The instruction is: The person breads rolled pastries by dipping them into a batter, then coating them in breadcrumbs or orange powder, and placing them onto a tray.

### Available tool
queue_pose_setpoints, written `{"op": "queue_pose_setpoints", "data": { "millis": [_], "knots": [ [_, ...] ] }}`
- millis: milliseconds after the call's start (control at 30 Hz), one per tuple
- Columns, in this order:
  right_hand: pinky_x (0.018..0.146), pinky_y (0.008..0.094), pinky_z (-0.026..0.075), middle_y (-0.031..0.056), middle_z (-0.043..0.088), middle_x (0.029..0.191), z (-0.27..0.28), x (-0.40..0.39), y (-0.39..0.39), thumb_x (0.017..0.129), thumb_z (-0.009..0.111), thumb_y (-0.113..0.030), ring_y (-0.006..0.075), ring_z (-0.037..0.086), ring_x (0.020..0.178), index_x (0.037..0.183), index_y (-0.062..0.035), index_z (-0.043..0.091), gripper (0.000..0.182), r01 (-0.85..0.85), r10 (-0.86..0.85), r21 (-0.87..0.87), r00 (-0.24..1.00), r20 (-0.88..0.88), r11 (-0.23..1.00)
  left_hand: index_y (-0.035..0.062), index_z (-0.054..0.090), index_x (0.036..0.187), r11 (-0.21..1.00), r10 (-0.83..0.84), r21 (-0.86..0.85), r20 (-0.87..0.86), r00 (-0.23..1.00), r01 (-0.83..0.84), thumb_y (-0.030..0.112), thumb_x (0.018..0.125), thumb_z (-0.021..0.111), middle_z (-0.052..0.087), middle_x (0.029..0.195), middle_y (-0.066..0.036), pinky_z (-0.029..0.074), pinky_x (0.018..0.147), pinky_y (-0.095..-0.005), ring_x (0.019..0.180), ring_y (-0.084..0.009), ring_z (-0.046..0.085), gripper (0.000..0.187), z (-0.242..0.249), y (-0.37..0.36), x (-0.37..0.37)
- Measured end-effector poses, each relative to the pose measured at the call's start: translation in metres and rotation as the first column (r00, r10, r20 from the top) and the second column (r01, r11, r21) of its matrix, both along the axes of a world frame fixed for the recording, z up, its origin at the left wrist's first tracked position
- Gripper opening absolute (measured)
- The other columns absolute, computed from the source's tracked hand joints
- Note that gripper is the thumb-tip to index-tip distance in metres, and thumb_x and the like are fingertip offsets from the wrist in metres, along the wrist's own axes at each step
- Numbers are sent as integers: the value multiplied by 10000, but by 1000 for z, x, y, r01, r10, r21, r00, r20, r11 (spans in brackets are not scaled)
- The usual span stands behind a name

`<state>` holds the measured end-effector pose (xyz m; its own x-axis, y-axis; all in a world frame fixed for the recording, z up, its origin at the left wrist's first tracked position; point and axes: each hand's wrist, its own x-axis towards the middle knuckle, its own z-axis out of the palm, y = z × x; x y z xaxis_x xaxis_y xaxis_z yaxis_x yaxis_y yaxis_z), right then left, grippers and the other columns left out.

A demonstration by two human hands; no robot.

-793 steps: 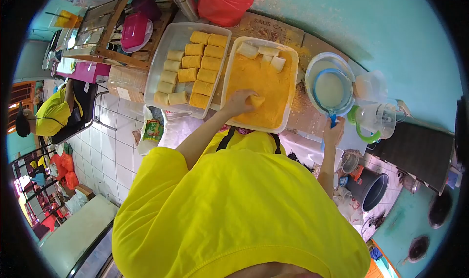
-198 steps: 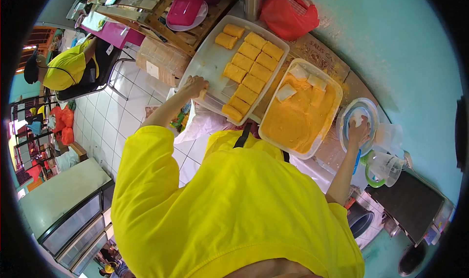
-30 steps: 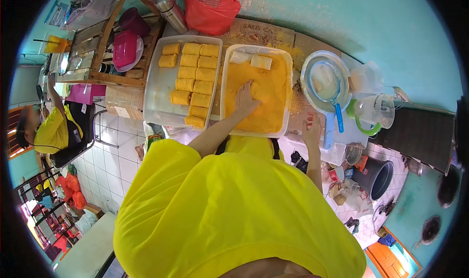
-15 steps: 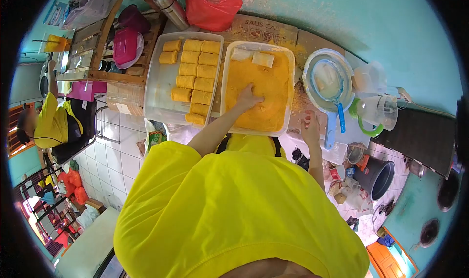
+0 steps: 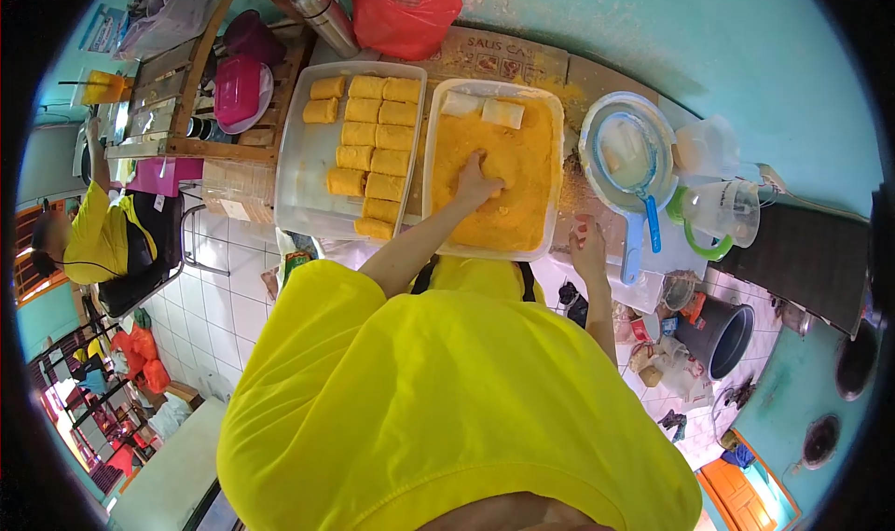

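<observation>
My left hand (image 5: 478, 186) is down in a white tub (image 5: 557, 158) of orange breadcrumbs (image 5: 522, 158). Its fingers curl into the crumbs, and whatever lies under them is covered in orange and cannot be made out. Two pale, uncoated rolls (image 5: 502, 112) rest on the crumbs at the tub's far end. Outside the tub's near right corner, my right hand (image 5: 588, 248) hovers with loosely bent, parted fingers and nothing in it. To the left, a clear plastic container (image 5: 308, 167) carries several crumb-coated rolls (image 5: 390, 161) in rows.
On the right are a bowl of pale liquid (image 5: 623, 149) with a blue-handled strainer (image 5: 630, 251), and a measuring jug (image 5: 722, 212). A red bag (image 5: 406, 13) and a steel flask (image 5: 324, 16) stand at the back. Another person (image 5: 93, 233) sits at far left.
My left hand's fingers have drawn closer together and curled in the crumbs, its back lifting slightly. The right hand has barely moved.
</observation>
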<state>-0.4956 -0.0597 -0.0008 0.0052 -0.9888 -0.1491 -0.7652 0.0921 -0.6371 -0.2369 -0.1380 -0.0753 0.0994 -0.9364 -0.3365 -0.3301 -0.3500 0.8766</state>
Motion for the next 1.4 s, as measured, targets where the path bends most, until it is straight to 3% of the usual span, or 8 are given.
{"op": "queue_pose_setpoints", "data": {
  "millis": [267, 467, 567, 667, 867, 1067, 1167, 1400],
  "knots": [
    [623, 336, 491, 152, 568, 968, 5, 0, 4, 797, 588, -18, 274, 579, 824, 1108, -60, 509, 324, 7, -7, 22, 1000, -7, 1000, 139, 579, 1209, 902, -98, -391, 229, 968, 184, 333, 800, 653, 544, 1196, -155, 398, 929, -399, 1080, -311, 519, 459, -15, -45, 39],
    [633, 366, 481, 175, 557, 961, 4, 1, 8, 800, 593, -38, 268, 584, 690, 1127, -66, 494, 343, 4, -2, 79, 1000, -28, 997, 117, 583, 1211, 803, -590, -87, 33, 807, 590, 366, 761, 693, 571, 1195, -152, 404, 943, -363, 1092, -280, 539, 526, 10, -54, 51],
    [639, 379, 478, 181, 551, 961, 3, 0, 9, 802, 594, -45, 269, 584, 659, 1139, -74, 482, 357, -18, 20, 72, 999, -25, 997, 104, 575, 1213, 907, -365, -177, 128, 922, 383, 381, 645, 772, 549, 1226, -174, 408, 956, -372, 1110, -294, 539, 662, -10, -33, 46],
    [641, 362, 486, 172, 558, 948, 2, 2, 11, 801, 602, -40, 273, 589, 706, 1134, -86, 493, 353, -19, 22, 105, 999, -30, 994, 44, 539, 1237, 862, -505, 50, 177, 844, 505, 340, 627, 794, 567, 1209, -150, 410, 948, -338, 1123, -265, 532, 724, 8, -34, 48],
    [659, 352, 491, 169, 568, 967, -2, 2, 9, 803, 603, -40, 271, 591, 742, 1125, -87, 502, 341, -32, 34, 103, 999, -19, 994, 68, 557, 1219, 828, -509, -113, 257, 821, 549, 246, 670, 766, 580, 1175, -118, 427, 922, -322, 1109, -249, 537, 614, 39, -24, 46],
    [655, 354, 491, 171, 567, 965, 4, 4, 8, 805, 602, -41, 273, 594, 746, 1126, -93, 502, 340, -40, 43, 111, 999, -19, 993, 56, 579, 1175, 809, -479, -353, 69, 875, 470, 182, 800, 670, 579, 1164, -113, 428, 928, -316, 1098, -223, 544, 406, 60, -4, 48],
    [652, 355, 493, 172, 567, 952, 2, 2, 10, 807, 603, -43, 278, 596, 746, 1124, -95, 501, 338, -31, 35, 124, 999, -27, 992, 51, 594, 1158, 963, -164, -259, -328, 930, 79, 139, 868, 585, 579, 1169, -110, 425, 936, -317, 1096, -210, 545, 303, 28, -5, 54],
    [640, 354, 494, 172, 567, 933, -6, 0, 9, 810, 608, -53, 284, 596, 744, 1120, -94, 499, 331, -74, 79, 91, 995, -53, 993, 45, 600, 1118, 990, 6, -140, 62, 998, 3, 77, 852, 497, 603, 1130, -140, 426, 940, -346, 1086, -288, 555, 288, 4, -14, 44]
  ]
}}
